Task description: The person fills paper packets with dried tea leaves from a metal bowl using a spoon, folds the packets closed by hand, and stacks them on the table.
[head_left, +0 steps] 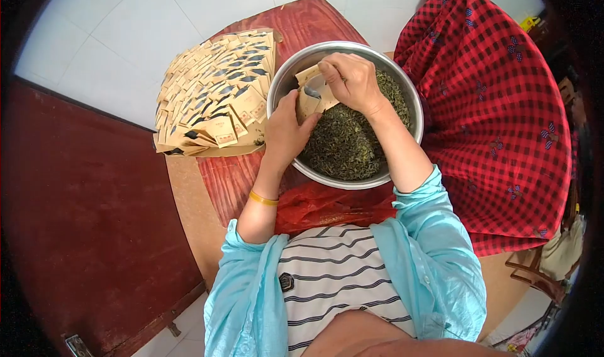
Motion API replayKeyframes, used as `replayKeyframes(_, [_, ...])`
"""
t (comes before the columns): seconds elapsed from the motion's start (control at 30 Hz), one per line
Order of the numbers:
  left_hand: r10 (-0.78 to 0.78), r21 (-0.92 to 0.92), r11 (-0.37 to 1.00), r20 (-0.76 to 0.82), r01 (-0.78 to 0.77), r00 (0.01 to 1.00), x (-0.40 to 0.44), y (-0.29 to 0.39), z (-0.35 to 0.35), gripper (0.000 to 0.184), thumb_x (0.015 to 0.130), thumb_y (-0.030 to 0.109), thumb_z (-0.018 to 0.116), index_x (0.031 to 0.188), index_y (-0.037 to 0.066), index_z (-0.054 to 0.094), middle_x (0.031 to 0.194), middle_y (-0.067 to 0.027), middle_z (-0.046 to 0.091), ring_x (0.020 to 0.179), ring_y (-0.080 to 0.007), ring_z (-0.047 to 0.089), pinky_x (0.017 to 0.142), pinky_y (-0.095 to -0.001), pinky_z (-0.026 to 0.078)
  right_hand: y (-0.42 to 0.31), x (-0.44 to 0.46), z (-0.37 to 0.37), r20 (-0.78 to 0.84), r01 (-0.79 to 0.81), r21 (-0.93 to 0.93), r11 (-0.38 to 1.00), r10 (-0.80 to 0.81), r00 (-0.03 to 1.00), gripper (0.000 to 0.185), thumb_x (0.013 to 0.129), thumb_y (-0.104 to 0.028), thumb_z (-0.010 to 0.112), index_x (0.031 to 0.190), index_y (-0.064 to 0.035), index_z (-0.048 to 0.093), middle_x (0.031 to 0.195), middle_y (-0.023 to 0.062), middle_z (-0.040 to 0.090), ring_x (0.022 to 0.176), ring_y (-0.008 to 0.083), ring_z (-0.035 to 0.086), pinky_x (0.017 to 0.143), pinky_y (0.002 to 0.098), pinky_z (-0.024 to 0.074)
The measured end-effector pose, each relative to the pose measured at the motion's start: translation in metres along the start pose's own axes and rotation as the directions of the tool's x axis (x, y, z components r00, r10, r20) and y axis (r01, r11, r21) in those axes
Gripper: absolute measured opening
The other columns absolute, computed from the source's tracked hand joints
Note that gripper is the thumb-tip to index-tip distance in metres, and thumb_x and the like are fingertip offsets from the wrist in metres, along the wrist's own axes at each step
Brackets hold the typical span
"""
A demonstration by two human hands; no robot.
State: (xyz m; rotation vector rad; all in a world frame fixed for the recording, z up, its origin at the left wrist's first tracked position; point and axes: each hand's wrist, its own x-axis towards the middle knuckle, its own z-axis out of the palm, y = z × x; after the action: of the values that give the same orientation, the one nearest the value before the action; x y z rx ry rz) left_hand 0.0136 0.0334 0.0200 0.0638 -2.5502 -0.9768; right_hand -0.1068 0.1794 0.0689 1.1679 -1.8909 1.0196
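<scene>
Over the left side of a metal basin (281,86), my left hand (287,130) is closed on a small tan paper packet (308,104), thumb in front. My right hand (352,80) is closed just beside it, thumb on top, on what looks like a small grey scoop (319,84) at the packet's mouth. Its handle is hidden by my fingers. Another tan paper piece (306,74) shows behind the scoop. Dried green leaves (346,140), like loose tea, fill much of the basin below both hands.
Left of the basin, a shallow cardboard tray (251,148) holds many upright tan packets (214,86). Both stand on a reddish wooden board (302,17). A red checked cloth (491,118) drapes at the right. Red plastic (333,206) lies in front, and a dark red panel (94,212) is at left.
</scene>
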Motion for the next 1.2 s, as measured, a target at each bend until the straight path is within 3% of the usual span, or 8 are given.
replayKeyframes(0.23, [0.001, -0.010, 1.000, -0.012, -0.001, 1.000, -0.001, -0.001, 0.000, 0.061, 0.081, 0.029, 0.075, 0.129, 0.003, 0.049, 0.116, -0.0196, 0.061, 0.102, -0.0388, 0.062, 0.083, -0.0450, 0.051, 0.005, -0.002, -0.005, 0.020, -0.178, -0.008, 0.984, 0.178, 0.984, 0.022, 0.097, -0.022, 0.056, 0.087, -0.0041, 0.065, 0.062, 0.0062, 0.062, 0.059, 0.0251, 0.064, 0.057, 0.0338, 0.0492])
replayKeyframes(0.3, [0.011, -0.005, 1.000, -0.018, -0.011, 1.000, -0.001, 0.000, 0.000, 0.060, 0.081, 0.028, 0.075, 0.129, 0.003, 0.049, 0.115, -0.0186, 0.062, 0.101, -0.0376, 0.062, 0.082, -0.0444, 0.051, 0.006, -0.002, -0.006, 0.115, -0.308, -0.052, 0.950, 0.312, 0.943, 0.028, 0.099, -0.029, 0.053, 0.089, -0.0056, 0.065, 0.065, 0.0089, 0.063, 0.062, 0.0281, 0.065, 0.059, 0.0367, 0.0498])
replayKeyframes(0.53, [-0.023, -0.047, 0.999, 0.028, 0.025, 0.999, 0.000, -0.001, 0.002, 0.054, 0.082, 0.025, 0.074, 0.126, 0.004, 0.051, 0.109, -0.0141, 0.066, 0.097, -0.0312, 0.065, 0.080, -0.0412, 0.052, 0.015, -0.009, 0.002, 0.291, -0.362, -0.159, 0.918, 0.394, 0.872, 0.035, 0.099, -0.038, 0.050, 0.089, -0.0076, 0.064, 0.070, 0.0133, 0.063, 0.069, 0.0348, 0.064, 0.064, 0.0433, 0.0495])
replayKeyframes(0.77, [0.030, 0.079, 0.996, 0.045, -0.034, 0.999, 0.001, 0.003, -0.001, 0.061, 0.082, 0.030, 0.074, 0.132, 0.006, 0.047, 0.109, -0.0165, 0.066, 0.098, -0.0362, 0.064, 0.081, -0.0457, 0.051, 0.016, -0.006, 0.001, 0.413, -0.510, 0.063, 0.858, 0.443, 0.796, 0.040, 0.099, -0.039, 0.051, 0.082, -0.0038, 0.060, 0.063, 0.0078, 0.059, 0.061, 0.0194, 0.061, 0.059, 0.0343, 0.0466])
replayKeyframes(0.83, [-0.122, 0.090, 0.990, 0.167, 0.108, 0.978, 0.003, 0.011, -0.008, 0.066, 0.081, 0.032, 0.074, 0.134, 0.007, 0.045, 0.106, -0.0191, 0.067, 0.096, -0.0397, 0.064, 0.081, -0.0486, 0.050, 0.016, -0.004, 0.000, 0.435, -0.529, 0.121, 0.840, 0.434, 0.789, 0.041, 0.100, -0.039, 0.051, 0.081, -0.0033, 0.059, 0.062, 0.0058, 0.058, 0.060, 0.0147, 0.060, 0.057, 0.0314, 0.0458])
replayKeyframes(0.93, [-0.157, 0.096, 0.985, 0.183, 0.141, 0.971, 0.003, 0.012, -0.010, 0.066, 0.082, 0.032, 0.074, 0.136, 0.008, 0.045, 0.108, -0.0184, 0.067, 0.097, -0.0373, 0.066, 0.080, -0.0444, 0.052, 0.014, -0.002, -0.002, 0.436, -0.568, 0.193, 0.800, 0.448, 0.780, 0.043, 0.100, -0.040, 0.051, 0.079, -0.0034, 0.058, 0.061, 0.0034, 0.057, 0.060, 0.0102, 0.058, 0.056, 0.0283, 0.0447])
replayKeyframes(1.13, [-0.080, 0.002, 0.997, 0.098, 0.080, 0.992, 0.001, 0.004, -0.005, 0.065, 0.083, 0.030, 0.072, 0.137, 0.009, 0.044, 0.116, -0.0197, 0.065, 0.104, -0.0370, 0.064, 0.085, -0.0431, 0.052, 0.030, -0.006, 0.001, 0.335, -0.664, 0.092, 0.742, 0.605, 0.723, 0.046, 0.098, -0.046, 0.047, 0.084, -0.0056, 0.064, 0.069, 0.0094, 0.066, 0.070, 0.0242, 0.068, 0.065, 0.0380, 0.0500])
replayKeyframes(1.2, [-0.085, -0.003, 0.996, 0.105, 0.086, 0.991, 0.001, 0.003, -0.005, 0.065, 0.083, 0.029, 0.072, 0.137, 0.009, 0.044, 0.117, -0.0195, 0.064, 0.105, -0.0369, 0.064, 0.086, -0.0428, 0.051, 0.029, -0.007, 0.001, 0.358, -0.556, -0.129, 0.821, 0.562, 0.746, 0.042, 0.098, -0.043, 0.046, 0.089, -0.0074, 0.067, 0.081, 0.0133, 0.070, 0.081, 0.0317, 0.069, 0.071, 0.0439, 0.0518])
